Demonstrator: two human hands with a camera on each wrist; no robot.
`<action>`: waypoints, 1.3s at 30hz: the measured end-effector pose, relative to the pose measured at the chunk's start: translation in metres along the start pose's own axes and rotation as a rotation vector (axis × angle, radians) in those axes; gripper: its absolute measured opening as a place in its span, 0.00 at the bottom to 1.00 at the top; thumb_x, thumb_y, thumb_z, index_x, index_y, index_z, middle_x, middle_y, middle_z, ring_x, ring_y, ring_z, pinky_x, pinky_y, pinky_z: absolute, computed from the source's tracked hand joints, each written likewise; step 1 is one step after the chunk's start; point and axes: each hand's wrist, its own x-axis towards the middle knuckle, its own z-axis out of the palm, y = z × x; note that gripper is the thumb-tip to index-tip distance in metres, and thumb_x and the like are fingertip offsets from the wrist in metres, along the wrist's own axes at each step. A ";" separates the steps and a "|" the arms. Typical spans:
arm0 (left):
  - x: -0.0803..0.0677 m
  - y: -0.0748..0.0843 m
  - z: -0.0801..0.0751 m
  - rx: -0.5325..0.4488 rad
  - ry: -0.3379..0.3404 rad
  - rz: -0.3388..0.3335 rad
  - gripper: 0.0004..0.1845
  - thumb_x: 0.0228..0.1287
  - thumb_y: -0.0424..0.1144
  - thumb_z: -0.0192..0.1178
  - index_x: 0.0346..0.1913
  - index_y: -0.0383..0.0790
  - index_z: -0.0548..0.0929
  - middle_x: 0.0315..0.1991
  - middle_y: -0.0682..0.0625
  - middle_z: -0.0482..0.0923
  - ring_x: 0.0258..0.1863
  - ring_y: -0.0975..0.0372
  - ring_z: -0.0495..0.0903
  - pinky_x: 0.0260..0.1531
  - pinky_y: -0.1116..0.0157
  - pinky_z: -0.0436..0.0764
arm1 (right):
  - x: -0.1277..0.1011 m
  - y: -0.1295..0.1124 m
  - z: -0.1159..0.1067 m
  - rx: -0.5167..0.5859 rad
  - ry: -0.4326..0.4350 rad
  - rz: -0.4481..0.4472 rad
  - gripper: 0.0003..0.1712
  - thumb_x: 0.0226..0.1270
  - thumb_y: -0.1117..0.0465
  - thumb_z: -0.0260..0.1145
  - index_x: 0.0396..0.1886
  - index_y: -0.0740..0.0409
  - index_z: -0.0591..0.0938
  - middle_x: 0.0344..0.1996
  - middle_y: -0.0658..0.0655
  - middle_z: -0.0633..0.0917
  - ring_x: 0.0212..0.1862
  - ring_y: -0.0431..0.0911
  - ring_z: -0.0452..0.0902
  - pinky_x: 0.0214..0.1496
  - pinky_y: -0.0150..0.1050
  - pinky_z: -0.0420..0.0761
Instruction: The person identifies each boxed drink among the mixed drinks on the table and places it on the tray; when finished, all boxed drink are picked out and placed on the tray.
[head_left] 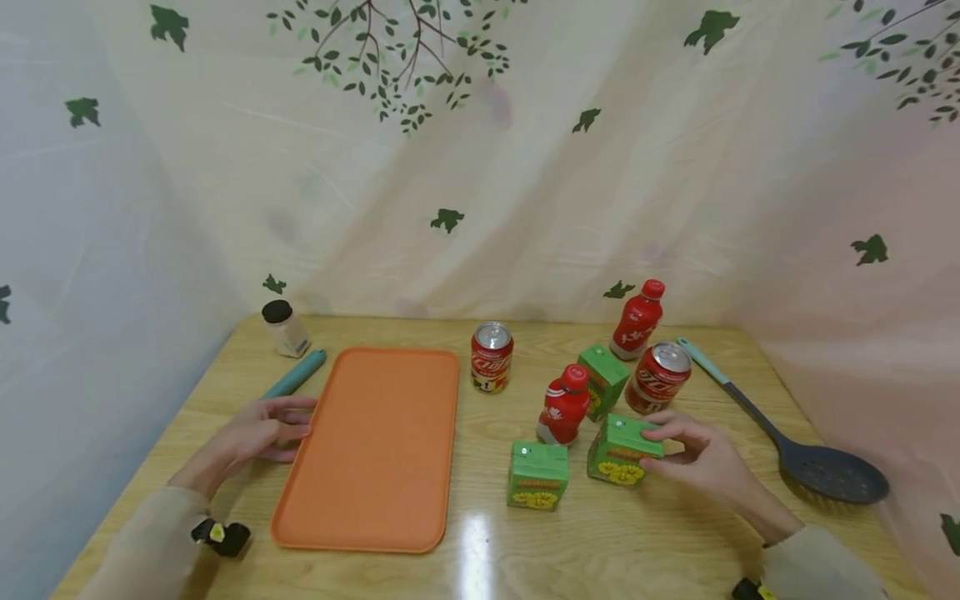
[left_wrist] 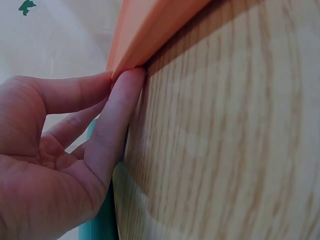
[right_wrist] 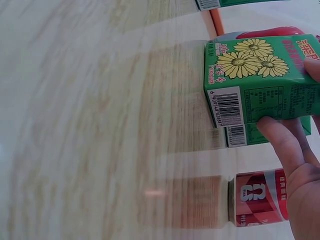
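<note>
A green juice carton (head_left: 618,450) with yellow flowers stands at the front right of the wooden table. My right hand (head_left: 651,450) grips it from the right, fingers over its top and thumb low on its side. In the right wrist view the carton (right_wrist: 250,80) fills the upper right, with my thumb (right_wrist: 280,145) against it. My left hand (head_left: 296,421) lies on the table with straight fingers touching the left rim of an orange tray (head_left: 375,500). The left wrist view shows those fingertips (left_wrist: 125,85) against the tray's edge (left_wrist: 150,30).
Two more green cartons (head_left: 537,475) (head_left: 603,379), two red bottles (head_left: 564,406) (head_left: 637,321) and two red cans (head_left: 491,357) (head_left: 657,377) stand near my right hand. A dark slotted spoon (head_left: 825,471) lies far right. A teal handle (head_left: 294,375) and a black-lidded jar (head_left: 283,327) sit behind my left hand.
</note>
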 end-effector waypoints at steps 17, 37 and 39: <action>0.001 0.004 0.002 -0.020 -0.026 0.011 0.33 0.65 0.33 0.60 0.69 0.29 0.60 0.55 0.37 0.75 0.45 0.53 0.81 0.38 0.53 0.83 | 0.023 -0.056 -0.008 0.012 -0.118 -0.117 0.30 0.45 0.92 0.61 0.50 0.70 0.79 0.54 0.63 0.76 0.48 0.50 0.80 0.32 0.43 0.84; -0.001 0.001 0.000 -0.014 -0.004 0.001 0.33 0.64 0.33 0.61 0.69 0.29 0.60 0.54 0.37 0.76 0.44 0.53 0.82 0.37 0.54 0.83 | 0.130 -0.184 0.049 -0.212 -0.035 0.029 0.22 0.51 0.76 0.72 0.48 0.63 0.81 0.54 0.60 0.77 0.43 0.53 0.80 0.37 0.43 0.84; -0.001 0.001 0.000 -0.015 -0.004 0.000 0.33 0.64 0.34 0.61 0.69 0.29 0.60 0.54 0.37 0.75 0.44 0.53 0.82 0.37 0.54 0.83 | 0.140 -0.188 0.056 -0.211 -0.041 0.035 0.21 0.52 0.75 0.72 0.48 0.61 0.81 0.54 0.59 0.78 0.40 0.53 0.81 0.33 0.40 0.84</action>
